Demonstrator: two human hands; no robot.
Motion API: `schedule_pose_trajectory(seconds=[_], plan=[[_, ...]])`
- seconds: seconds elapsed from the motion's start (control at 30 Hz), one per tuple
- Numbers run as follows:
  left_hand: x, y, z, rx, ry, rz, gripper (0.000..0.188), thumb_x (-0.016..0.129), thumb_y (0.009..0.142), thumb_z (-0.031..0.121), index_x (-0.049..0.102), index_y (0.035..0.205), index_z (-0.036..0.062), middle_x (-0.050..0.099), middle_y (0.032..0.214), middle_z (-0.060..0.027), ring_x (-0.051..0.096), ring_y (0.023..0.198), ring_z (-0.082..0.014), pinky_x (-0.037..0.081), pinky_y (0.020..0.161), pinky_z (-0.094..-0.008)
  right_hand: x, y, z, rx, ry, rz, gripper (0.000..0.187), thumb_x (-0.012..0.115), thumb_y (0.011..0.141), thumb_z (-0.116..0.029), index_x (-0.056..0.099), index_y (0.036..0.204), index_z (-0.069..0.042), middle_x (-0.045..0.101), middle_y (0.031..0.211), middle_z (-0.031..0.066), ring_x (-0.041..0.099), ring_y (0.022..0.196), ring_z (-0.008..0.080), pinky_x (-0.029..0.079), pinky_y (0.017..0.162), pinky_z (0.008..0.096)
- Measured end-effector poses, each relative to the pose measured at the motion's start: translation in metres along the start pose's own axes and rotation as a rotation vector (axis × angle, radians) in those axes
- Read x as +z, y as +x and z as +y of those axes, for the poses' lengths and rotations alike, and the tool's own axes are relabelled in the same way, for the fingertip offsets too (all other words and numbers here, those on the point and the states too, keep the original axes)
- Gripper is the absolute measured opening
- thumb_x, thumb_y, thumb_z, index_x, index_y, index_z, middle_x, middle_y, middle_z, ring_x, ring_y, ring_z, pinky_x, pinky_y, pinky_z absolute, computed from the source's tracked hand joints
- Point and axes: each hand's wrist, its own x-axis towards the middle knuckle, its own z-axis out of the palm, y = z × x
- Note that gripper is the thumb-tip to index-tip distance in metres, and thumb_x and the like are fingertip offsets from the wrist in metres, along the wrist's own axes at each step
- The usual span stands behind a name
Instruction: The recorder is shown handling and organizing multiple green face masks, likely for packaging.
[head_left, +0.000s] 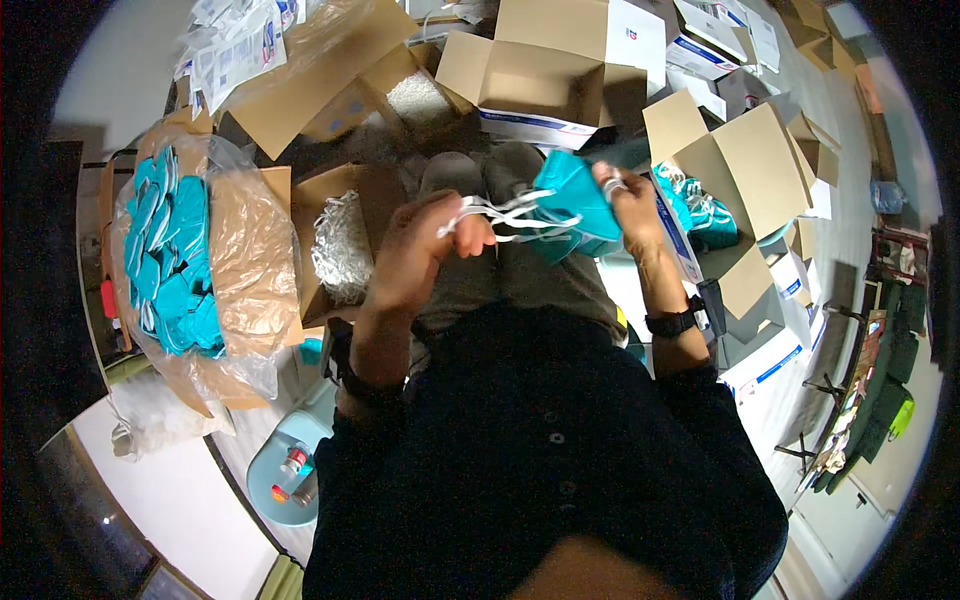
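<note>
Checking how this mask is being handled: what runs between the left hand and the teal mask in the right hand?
In the head view, white elastic straps stretch from the left hand to the teal mask gripped by the right hand.

One head-worn fisheye view looks steeply down from close above the person's lap, facing forward over open cardboard boxes (560, 70) on the floor, edges bending toward the dark rim.

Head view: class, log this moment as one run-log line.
left hand: pulling white straps | right hand: holding teal mask | left: lined box of teal masks
</note>
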Motion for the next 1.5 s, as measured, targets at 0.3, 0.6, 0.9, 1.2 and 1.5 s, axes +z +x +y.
schedule_pose_trajectory(seconds=[0.3, 0.6, 0.9, 1.2, 1.5], plan=[[0.018, 0.023, 0.001, -0.324, 0.007, 0.074, 0.043, 0.036, 0.096, 0.036, 0.059, 0.074, 0.0070, 0.060, 0.075, -0.0049, 0.054, 0.071, -0.0120, 0.038, 0.063, -0.0247, 0.001, -0.013, -0.053, -0.154, 0.331, 0.006, 0.010, 0.061, 0.086, -0.009, 0.066, 0.094, -0.008, 0.052, 0.068, -0.0056, 0.033, 0.047, 0.0014, 0.022, 0.042, 0.0203], [0.024, 0.022, -0.002, -0.252, 0.321, -0.095, 0.024, 0.051, 0.096, 0.021, 0.061, 0.086, 0.0005, 0.062, 0.074, -0.0039, 0.058, 0.065, -0.0100, 0.047, 0.059, -0.0261, 0.063, -0.059, -0.073, -0.143, 0.002, -0.869, 0.026, 0.051, 0.097, -0.025, 0.061, 0.086, -0.003, 0.061, 0.068, 0.0006, 0.052, 0.063, 0.0066, 0.042, 0.059, 0.0230], [0.035, 0.008, -0.002, -0.289, 0.277, -0.011, 0.023, 0.049, 0.096, 0.021, 0.058, 0.090, 0.0013, 0.051, 0.067, 0.0010, 0.047, 0.059, -0.0074, 0.039, 0.054, -0.0247, 0.042, -0.073, -0.063, -0.058, -0.085, -0.900, 0.016, 0.067, 0.087, -0.017, 0.066, 0.090, -0.001, 0.061, 0.077, -0.0023, 0.050, 0.071, 0.0042, 0.042, 0.062, 0.0210], [0.044, -0.012, -0.025, -0.471, -0.010, 0.140, 0.030, 0.047, 0.096, 0.031, 0.052, 0.076, 0.0094, 0.042, 0.062, 0.0044, 0.037, 0.053, -0.0059, 0.030, 0.047, -0.0228, 0.040, -0.064, -0.046, -0.769, -0.648, -0.292, 0.035, 0.071, 0.082, -0.028, 0.053, 0.064, -0.003, 0.051, 0.059, 0.0106, 0.051, 0.050, 0.0213, 0.037, 0.046, 0.0343], [0.019, -0.059, -0.003, -0.325, 0.329, 0.127, 0.033, 0.042, 0.096, 0.031, 0.049, 0.079, 0.0048, 0.044, 0.068, -0.0026, 0.043, 0.059, -0.0140, 0.034, 0.052, -0.0293, 0.075, -0.046, -0.026, -0.971, -0.702, -0.260, 0.040, 0.065, 0.083, -0.038, 0.053, 0.063, -0.005, 0.054, 0.060, 0.0119, 0.056, 0.054, 0.0313, 0.042, 0.048, 0.0391]])
